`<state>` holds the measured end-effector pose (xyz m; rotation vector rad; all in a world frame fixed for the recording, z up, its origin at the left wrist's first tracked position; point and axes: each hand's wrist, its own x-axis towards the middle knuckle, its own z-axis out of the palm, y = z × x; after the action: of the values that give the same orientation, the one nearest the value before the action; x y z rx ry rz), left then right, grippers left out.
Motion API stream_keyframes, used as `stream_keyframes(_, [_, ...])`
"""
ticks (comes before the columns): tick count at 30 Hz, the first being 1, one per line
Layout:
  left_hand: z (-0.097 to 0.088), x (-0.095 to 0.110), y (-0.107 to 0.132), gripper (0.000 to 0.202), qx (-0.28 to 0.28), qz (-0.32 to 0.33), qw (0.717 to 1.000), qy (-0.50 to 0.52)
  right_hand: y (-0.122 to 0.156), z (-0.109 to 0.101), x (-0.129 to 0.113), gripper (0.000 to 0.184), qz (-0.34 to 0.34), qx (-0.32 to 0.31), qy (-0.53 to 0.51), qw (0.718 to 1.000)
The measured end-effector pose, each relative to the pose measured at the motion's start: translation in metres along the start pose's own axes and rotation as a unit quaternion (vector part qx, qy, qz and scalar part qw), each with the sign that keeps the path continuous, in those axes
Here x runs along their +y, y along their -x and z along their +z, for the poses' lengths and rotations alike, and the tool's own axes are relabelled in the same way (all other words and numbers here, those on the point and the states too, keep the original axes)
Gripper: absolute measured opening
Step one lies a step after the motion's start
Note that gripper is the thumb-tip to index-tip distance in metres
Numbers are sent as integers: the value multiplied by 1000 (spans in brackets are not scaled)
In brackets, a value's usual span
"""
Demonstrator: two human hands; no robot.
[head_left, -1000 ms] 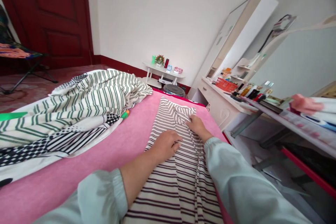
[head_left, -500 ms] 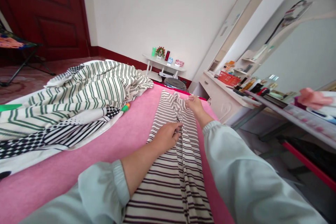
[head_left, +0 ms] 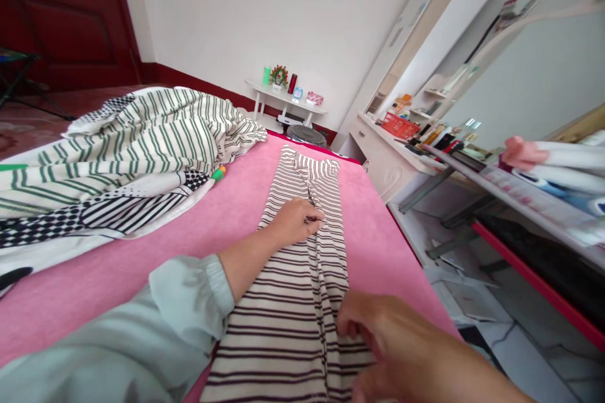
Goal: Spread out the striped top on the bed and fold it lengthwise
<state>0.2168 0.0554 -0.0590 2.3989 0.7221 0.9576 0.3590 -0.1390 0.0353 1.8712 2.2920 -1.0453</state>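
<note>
A cream garment with thin dark stripes [head_left: 274,308] lies folded into a long strip on the pink bed cover [head_left: 382,233]. Its open fold runs down the middle, and its far end looks gathered. My left hand [head_left: 297,221] rests on the upper half of the strip, fingertips closed on the cloth at the fold. At the near right edge, my right hand [head_left: 382,334] hovers low over the garment, slightly blurred. Its fingers are bent and its thumb stands apart from them, with no cloth visible between.
A crumpled green-striped quilt [head_left: 165,145] covers the left of the bed. Beyond the bed's far end stands a small white shelf [head_left: 283,96] with a flower pot. To the right are a white dresser [head_left: 392,145] with bottles and a red basket [head_left: 399,126], and a metal-legged table.
My right hand has left the garment's far end and come back to its near right edge. The far end lies flatter. My left hand stays at the fold.
</note>
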Motion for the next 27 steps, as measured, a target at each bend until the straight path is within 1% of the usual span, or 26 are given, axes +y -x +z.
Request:
stream_keyframes(1, [0,2,0,18,-5,4,1000,1,8,8,-3,39,3,8,31,999])
stream_keyframes(3, [1,6,2,16,-19,9,1000,18,15,23,-6,31,2,34,60,998])
stream_keyframes(5, [5,9,4,16,-33,2,998,53,17,32,-2,18,-4,61,54,997])
stream_keyframes(6, [7,10,5,16,-40,-8,997,73,16,35,1,16,-6,77,41,996])
stream_keyframes(9, [13,12,6,16,-50,-49,988,141,18,33,10,16,-4,147,-29,989])
stream_keyframes(11, [14,13,5,16,-36,-76,977,198,22,26,10,14,-12,193,-93,977])
stream_keyframes(13, [11,15,3,16,-10,-98,964,248,27,20,3,13,-39,211,-150,965])
stream_keyframes(15, [5,16,0,15,8,-122,951,282,30,18,-7,13,-67,210,-179,959])
stream_keyframes(17, [-4,17,-2,15,-4,-164,939,301,30,22,-18,11,-83,193,-178,961])
stream_keyframes(18, [-9,17,-3,16,-25,-191,933,303,28,26,-22,8,-90,174,-172,965])
stream_keyframes(20, [-19,17,-3,17,-82,-247,922,287,22,35,-25,4,-125,109,-155,974])
stream_keyframes(22, [-27,15,-2,15,-140,-286,914,253,15,44,-21,10,-194,45,-137,970])
stream_keyframes(23, [-30,15,-2,13,-163,-297,911,236,12,48,-18,14,-225,33,-127,965])
stream_keyframes(24, [-33,14,-1,12,-179,-305,909,223,11,50,-13,18,-245,37,-117,962])
stream_keyframes(25, [-35,13,0,12,-191,-308,907,214,10,52,-7,23,-248,52,-106,962])
stream_keyframes(27, [-40,12,2,15,-211,-305,905,208,13,55,5,28,-217,82,-79,970])
